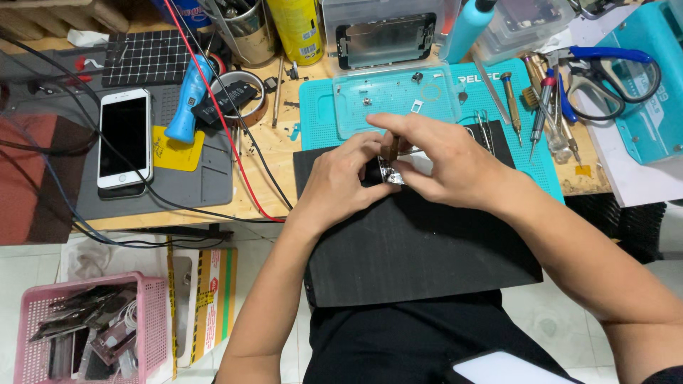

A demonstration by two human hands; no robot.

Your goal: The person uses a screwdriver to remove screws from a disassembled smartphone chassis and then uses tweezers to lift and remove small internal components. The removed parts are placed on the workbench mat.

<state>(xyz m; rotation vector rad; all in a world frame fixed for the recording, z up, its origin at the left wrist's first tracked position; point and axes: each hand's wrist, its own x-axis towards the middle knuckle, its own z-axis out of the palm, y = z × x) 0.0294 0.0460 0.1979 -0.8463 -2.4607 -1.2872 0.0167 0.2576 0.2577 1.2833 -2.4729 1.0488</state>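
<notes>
Cluttered worktop (270,153) keeps tools within reach. Left hand (340,179) steadies a small part (391,173) on the black mat (420,249); right hand (445,162) fingers pinch a tool (393,147) over it.

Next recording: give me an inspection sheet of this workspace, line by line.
Surface: wooden bench with a teal mat; a black pad lies on the lap.
Job's things: small black and silvery part, pinched over the pad.
Clutter: white phone, blue-handled scissors, screwdrivers, yellow can, clear tray.
Grippers: left hand and right hand both close on the part.
Cables: red cable and black cables cross the bench.
Surroundings: pink basket of parts on the tiled floor.
</notes>
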